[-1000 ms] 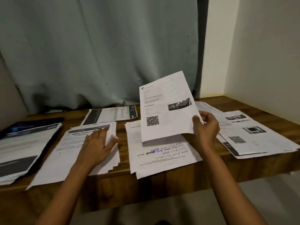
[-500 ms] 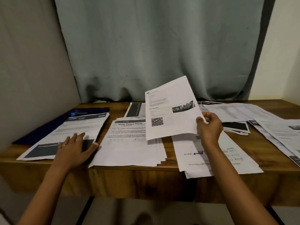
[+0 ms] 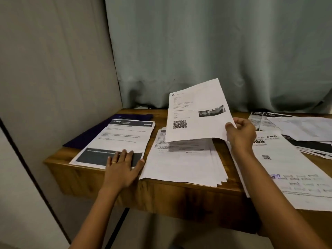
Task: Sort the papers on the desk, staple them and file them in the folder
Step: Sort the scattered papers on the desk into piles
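Wooden desk [image 3: 179, 193], paper stacks [image 3: 179, 164], grey-green curtain [image 3: 215, 51]

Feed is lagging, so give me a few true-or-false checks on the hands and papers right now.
1. The right hand holds a sheet with a QR code, lifted off the desk. True.
2. The left hand grips a stapler. False: it rests flat on the left pile, holding nothing.
3. The purple folder lies at the desk's left end. True.
4. The lifted sheet hangs over the rightmost papers. False: it hangs above the middle pile.
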`<move>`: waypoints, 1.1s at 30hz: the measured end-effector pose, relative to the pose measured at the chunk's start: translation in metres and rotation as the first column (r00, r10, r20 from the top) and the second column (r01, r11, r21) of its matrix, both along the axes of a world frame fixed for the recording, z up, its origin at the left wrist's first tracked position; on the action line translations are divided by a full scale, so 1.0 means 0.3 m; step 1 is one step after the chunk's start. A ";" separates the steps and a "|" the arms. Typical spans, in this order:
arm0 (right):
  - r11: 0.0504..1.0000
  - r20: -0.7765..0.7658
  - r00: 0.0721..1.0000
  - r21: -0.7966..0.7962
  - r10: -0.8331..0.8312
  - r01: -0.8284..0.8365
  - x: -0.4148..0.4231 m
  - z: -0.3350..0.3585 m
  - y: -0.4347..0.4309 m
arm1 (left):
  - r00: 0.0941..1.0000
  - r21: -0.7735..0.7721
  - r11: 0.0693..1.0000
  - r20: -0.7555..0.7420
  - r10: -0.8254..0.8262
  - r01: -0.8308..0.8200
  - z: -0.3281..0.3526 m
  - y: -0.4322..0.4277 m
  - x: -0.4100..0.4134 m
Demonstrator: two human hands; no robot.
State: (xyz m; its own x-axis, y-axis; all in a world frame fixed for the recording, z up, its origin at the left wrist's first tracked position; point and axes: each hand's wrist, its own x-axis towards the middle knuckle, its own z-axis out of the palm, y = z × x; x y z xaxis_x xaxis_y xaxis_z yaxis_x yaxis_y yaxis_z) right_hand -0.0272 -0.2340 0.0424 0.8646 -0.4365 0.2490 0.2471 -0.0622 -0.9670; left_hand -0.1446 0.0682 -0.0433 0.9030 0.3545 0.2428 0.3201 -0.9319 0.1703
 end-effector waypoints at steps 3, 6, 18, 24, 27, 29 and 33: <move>0.996 -0.021 0.996 0.027 0.082 -0.082 -0.010 0.005 0.133 | 0.996 -0.056 0.998 0.087 -0.005 0.010 -0.007 -0.001 -0.001; 0.988 -0.051 0.987 0.017 0.153 -0.152 -0.028 0.011 0.283 | 0.918 -0.365 0.925 0.394 0.047 0.109 -0.008 -0.014 -0.023; 0.841 -0.297 0.843 -0.179 0.449 -0.511 -0.136 -0.077 0.702 | 0.784 -0.079 0.997 0.618 0.054 -0.006 -0.014 0.088 -0.078; 0.727 -0.335 0.839 -0.424 0.429 -0.540 -0.151 -0.133 0.786 | 0.898 0.064 0.997 0.439 0.004 -0.036 -0.022 0.127 -0.074; 0.598 -0.341 0.845 -0.598 0.413 -0.533 -0.155 -0.149 0.801 | 0.948 0.081 0.995 0.310 -0.076 0.053 -0.041 0.145 -0.056; 0.516 -0.353 0.845 -0.675 0.402 -0.527 -0.153 -0.156 0.800 | 0.965 0.096 0.994 0.249 -0.083 0.061 -0.047 0.158 -0.047; 0.397 -0.405 0.811 -0.722 0.423 -0.567 -0.132 -0.151 0.789 | 0.971 0.095 0.995 0.232 -0.051 0.030 -0.023 0.154 -0.044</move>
